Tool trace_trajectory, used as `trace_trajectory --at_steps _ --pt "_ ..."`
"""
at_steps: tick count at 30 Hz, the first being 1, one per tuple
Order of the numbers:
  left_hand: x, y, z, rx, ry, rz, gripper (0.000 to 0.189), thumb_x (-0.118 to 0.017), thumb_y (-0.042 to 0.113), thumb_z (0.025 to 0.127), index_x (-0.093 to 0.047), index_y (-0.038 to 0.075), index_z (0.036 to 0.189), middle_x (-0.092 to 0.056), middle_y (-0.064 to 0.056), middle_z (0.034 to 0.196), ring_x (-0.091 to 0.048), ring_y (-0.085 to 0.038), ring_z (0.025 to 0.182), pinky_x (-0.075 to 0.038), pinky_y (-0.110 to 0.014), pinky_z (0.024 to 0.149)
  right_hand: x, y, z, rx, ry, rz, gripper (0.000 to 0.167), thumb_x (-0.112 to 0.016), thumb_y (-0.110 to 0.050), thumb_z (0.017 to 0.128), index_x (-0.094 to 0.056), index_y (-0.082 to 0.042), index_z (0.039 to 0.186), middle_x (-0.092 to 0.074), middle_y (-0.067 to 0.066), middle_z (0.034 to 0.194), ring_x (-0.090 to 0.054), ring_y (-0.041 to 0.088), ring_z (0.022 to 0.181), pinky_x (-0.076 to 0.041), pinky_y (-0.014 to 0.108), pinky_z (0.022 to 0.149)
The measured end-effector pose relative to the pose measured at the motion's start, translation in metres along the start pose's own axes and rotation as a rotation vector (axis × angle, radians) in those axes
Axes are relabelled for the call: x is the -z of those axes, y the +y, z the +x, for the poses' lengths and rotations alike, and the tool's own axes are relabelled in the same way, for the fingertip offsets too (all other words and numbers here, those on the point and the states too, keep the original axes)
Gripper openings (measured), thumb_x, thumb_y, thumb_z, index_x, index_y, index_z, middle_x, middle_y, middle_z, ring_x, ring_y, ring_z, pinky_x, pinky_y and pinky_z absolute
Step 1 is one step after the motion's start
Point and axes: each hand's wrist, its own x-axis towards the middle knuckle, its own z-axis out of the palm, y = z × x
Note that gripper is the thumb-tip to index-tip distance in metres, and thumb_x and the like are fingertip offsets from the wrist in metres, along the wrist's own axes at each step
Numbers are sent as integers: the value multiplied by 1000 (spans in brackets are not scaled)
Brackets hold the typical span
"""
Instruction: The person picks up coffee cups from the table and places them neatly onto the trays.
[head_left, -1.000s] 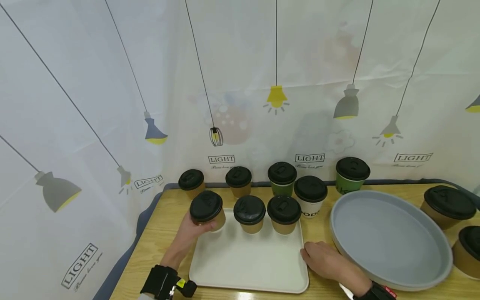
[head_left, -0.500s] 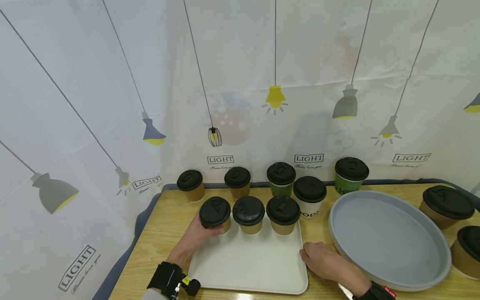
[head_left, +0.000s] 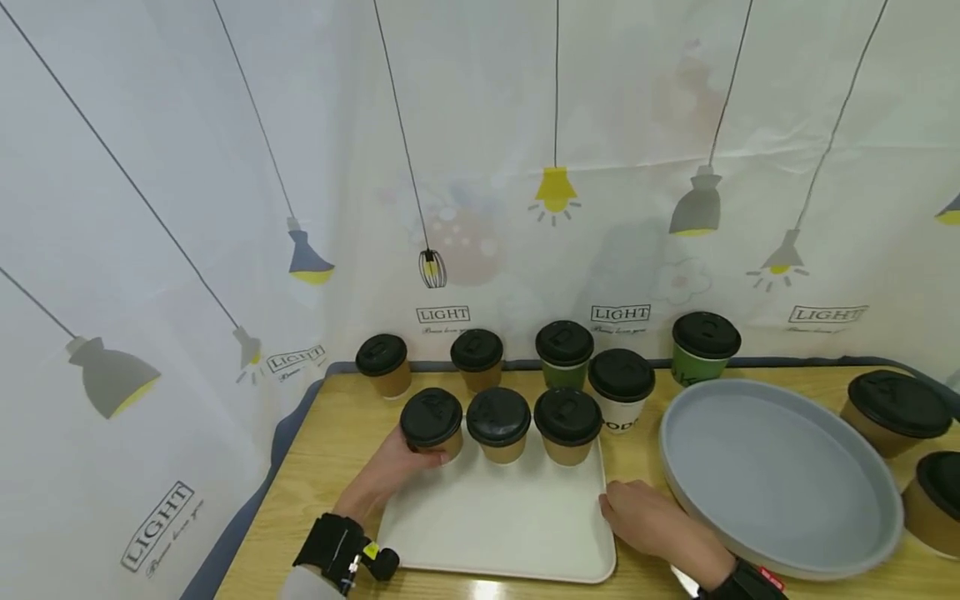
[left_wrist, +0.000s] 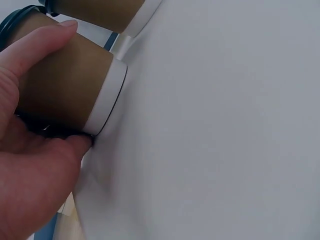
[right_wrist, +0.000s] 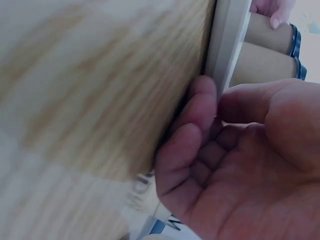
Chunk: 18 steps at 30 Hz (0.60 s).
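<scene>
My left hand (head_left: 401,461) grips a brown paper coffee cup (left_wrist: 65,70) with a black lid, thumb along its near side. The cup is upright at the back left of a white rectangular tray (head_left: 498,525), its white base close over the tray surface. Just to its right on the tray stand two like cups, a middle one (head_left: 503,450) and a right one (head_left: 567,452), in one row. At the tray's right edge, my right hand (head_left: 637,517) holds the rim between thumb and curled fingers (right_wrist: 202,100).
Behind the tray stand two brown lidded cups (head_left: 390,383) (head_left: 480,379), two green ones (head_left: 564,377) (head_left: 701,367) and a white one (head_left: 617,412). A round grey tray (head_left: 780,475) lies right of my right hand, with larger brown cups (head_left: 885,437) beyond it. A printed curtain (head_left: 495,125) hangs behind.
My left hand has moved the coffee cup to the right, up beside the middle cup, where it now stays. The right hand has kept its place at the tray's edge.
</scene>
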Motion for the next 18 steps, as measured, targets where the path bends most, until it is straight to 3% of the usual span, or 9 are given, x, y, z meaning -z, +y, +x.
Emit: trace_trajectory --at_steps 3,7,10,14,18 --pt "9 0 -5 11 5 7 88 -87 7 82 -39 7 155 -52 -17 145 -51 -31 127 -43 -43 106 -2 -5 5 -6 -1 -51 26 -52 -10 105 -60 -6 81 -48 4 66 -49 23 63 -44 42 63" --pt "23 -2 -22 38 20 -12 92 -82 4 86 -29 6 162 -35 -21 162 -37 -39 148 -34 -46 120 -4 -8 5 -16 1 -68 25 -53 -11 105 -62 -3 83 -50 5 67 -51 23 65 -45 44 63" --pt "29 -4 -33 38 102 -18 74 -72 0 94 -36 4 159 -37 -21 161 -38 -41 147 -43 -42 114 -3 -10 2 -19 3 -54 23 -54 -11 105 -64 -1 86 -54 8 70 -54 25 67 -46 45 63" --pt "30 -8 -35 60 260 27 44 -62 6 103 -55 1 146 -55 -21 146 -56 -36 132 -55 -35 100 -1 -8 1 -38 -18 -75 21 -54 -12 106 -65 1 93 -61 13 78 -64 32 76 -50 48 68" --pt "29 -14 -29 104 312 118 36 -62 14 104 -65 -2 136 -63 -20 137 -63 -29 119 -57 -35 94 0 -6 -1 -39 -29 -76 21 -55 -12 106 -66 1 94 -64 14 83 -67 36 82 -53 49 69"
